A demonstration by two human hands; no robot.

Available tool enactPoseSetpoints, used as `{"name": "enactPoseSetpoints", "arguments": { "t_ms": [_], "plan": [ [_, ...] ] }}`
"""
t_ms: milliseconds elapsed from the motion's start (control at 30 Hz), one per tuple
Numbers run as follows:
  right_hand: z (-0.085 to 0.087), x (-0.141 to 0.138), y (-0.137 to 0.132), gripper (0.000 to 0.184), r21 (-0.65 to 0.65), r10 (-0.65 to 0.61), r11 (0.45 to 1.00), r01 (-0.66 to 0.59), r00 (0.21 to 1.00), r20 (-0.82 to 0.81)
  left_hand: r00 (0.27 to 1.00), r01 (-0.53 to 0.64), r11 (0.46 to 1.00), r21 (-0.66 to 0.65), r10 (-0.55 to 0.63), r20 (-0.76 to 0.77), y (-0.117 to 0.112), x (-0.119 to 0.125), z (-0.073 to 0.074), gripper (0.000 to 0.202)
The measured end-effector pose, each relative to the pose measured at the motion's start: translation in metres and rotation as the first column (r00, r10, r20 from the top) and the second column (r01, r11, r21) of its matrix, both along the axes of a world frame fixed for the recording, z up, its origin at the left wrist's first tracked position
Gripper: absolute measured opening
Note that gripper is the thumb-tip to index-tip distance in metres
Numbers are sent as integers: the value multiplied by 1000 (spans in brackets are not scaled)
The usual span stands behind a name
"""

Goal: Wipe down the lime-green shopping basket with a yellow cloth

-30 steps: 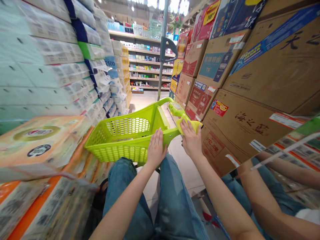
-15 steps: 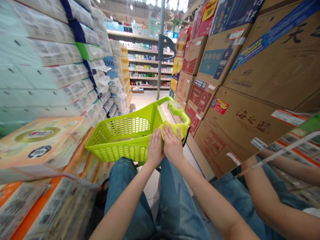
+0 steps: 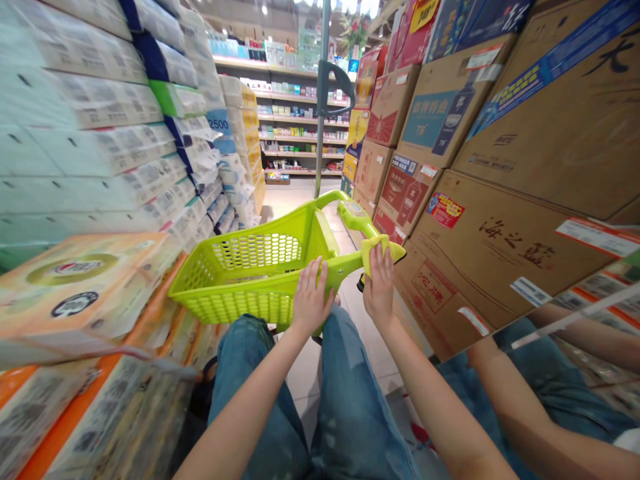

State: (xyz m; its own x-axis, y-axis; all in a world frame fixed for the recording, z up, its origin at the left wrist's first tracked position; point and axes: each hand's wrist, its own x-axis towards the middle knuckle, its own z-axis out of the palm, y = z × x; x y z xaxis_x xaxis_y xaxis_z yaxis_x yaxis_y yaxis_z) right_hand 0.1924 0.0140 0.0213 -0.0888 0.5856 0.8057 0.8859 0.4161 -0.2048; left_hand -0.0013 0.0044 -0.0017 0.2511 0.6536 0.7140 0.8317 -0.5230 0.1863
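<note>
- Judged to be partway through a wipe, not finished: pressing a yellow cloth [image 3: 370,248] onto the handle end of a green cart [image 3: 270,285] with the right hand [image 3: 379,283], at 4 o'clock from the middle of the view.
- On the done side: cannot tell wiped surface from unwiped, for lack of any visible streak or mark.
- On the left-over side: equally unsure, with the grip [image 3: 353,212] toward 2 o'clock and the basket [image 3: 240,303] toward 9 o'clock both bare of cloth right now.
- To place the cart: around the centre, above the jeans [image 3: 345,380] at 6 o'clock, between tissue packs [image 3: 75,160] at 10 o'clock and cartons [image 3: 500,233] at 3 o'clock, in front of a pole [image 3: 321,133] at 12 o'clock.
- Aimed sideways, with handle end toward 3 o'clock and basket end toward 9 o'clock; long axis tilted slightly, from between 8 and 9 o'clock up to between 2 and 3 o'clock.
- Holding the cloth narrowly with the right fingers, stretched along the bar.
- Resting the left hand [image 3: 311,297] on the basket's near rim, with fingers straight and only slightly apart; holding nothing loose, as far as visible.
</note>
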Motion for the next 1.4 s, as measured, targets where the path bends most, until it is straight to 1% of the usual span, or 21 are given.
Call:
{"name": "enactPoseSetpoints", "arguments": {
  "t_ms": [100, 200, 267, 333, 400, 433, 467, 533, 600, 633, 667, 733, 833, 933, 967, 1033, 1133, 1200, 1233, 1300, 1400],
  "plan": [
    [-33, -16, 9, 69, 24, -10, 1000, 9, 999, 46, 999, -13, 1000, 20, 14, -33, 2, -1, -4, 71],
    [-61, -32, 13, 63, -5, 6, 1000, -5, 990, 144, 997, -27, 999, 24, 28, -65, 3, -2, -5, 70],
    [-72, -36, 13, 56, -23, 58, 998, -54, 970, 237, 996, -35, 999, 14, 36, -83, 3, -3, -5, 70],
    [-77, -33, 15, 53, -22, 111, 994, -110, 940, 323, 995, -40, 999, 7, 40, -93, 3, -3, -4, 69],
    [-76, -21, 19, 51, 17, 120, 991, -135, 921, 370, 995, -41, 999, 12, 42, -93, 3, -2, -4, 69],
    [-73, -13, 22, 50, 50, 97, 991, -124, 924, 369, 995, -42, 999, 17, 43, -93, 3, -2, -4, 69],
    [-68, -3, 26, 50, 88, 56, 992, -92, 935, 349, 995, -42, 999, 20, 43, -93, 3, -2, -4, 70],
    [-58, 13, 34, 50, 139, -61, 990, 26, 966, 252, 995, -41, 999, 24, 43, -94, 4, -1, -5, 71],
    [-48, 22, 39, 53, 138, -155, 981, 136, 978, 138, 995, -43, 999, 23, 45, -94, 5, -1, -6, 72],
    [-45, 23, 39, 55, 132, -172, 979, 158, 980, 99, 994, -46, 999, 24, 48, -95, 5, 0, -7, 72],
    [-43, 20, 38, 57, 128, -170, 979, 159, 983, 75, 994, -49, 998, 27, 51, -100, 5, 0, -7, 72],
    [-46, 9, 33, 61, 120, -126, 986, 116, 989, 82, 991, -56, 998, 32, 59, -121, 6, -1, -9, 72],
    [-59, -10, 22, 61, 68, -18, 998, 5, 982, 186, 984, -63, 997, 39, 68, -162, 6, -2, -10, 69],
    [-68, -16, 16, 58, 43, 57, 996, -72, 960, 273, 982, -61, 997, 47, 69, -177, 6, -3, -9, 70],
    [-68, -13, 16, 57, 57, 57, 995, -76, 957, 285, 982, -57, 997, 51, 65, -178, 6, -4, -9, 70],
    [-61, -5, 21, 56, 95, 17, 995, -45, 962, 274, 982, -43, 997, 60, 53, -180, 6, -4, -9, 72],
    [-44, 9, 29, 60, 98, -72, 994, 57, 986, 153, 984, -25, 998, 60, 35, -177, 5, -3, -9, 74],
    [-35, 11, 32, 64, 77, -102, 992, 98, 993, 62, 986, -24, 998, 55, 33, -163, 5, -2, -11, 74],
    [-34, 8, 31, 65, 70, -107, 992, 105, 994, 34, 987, -26, 998, 52, 34, -156, 5, -1, -11, 75],
    [-39, -2, 27, 66, 66, -98, 993, 96, 995, 33, 989, -30, 998, 54, 38, -144, 5, 1, -13, 76],
    [-56, -20, 15, 62, 40, -12, 999, 6, 986, 168, 989, -35, 998, 57, 43, -142, 5, 2, -15, 76]
  ]
}}
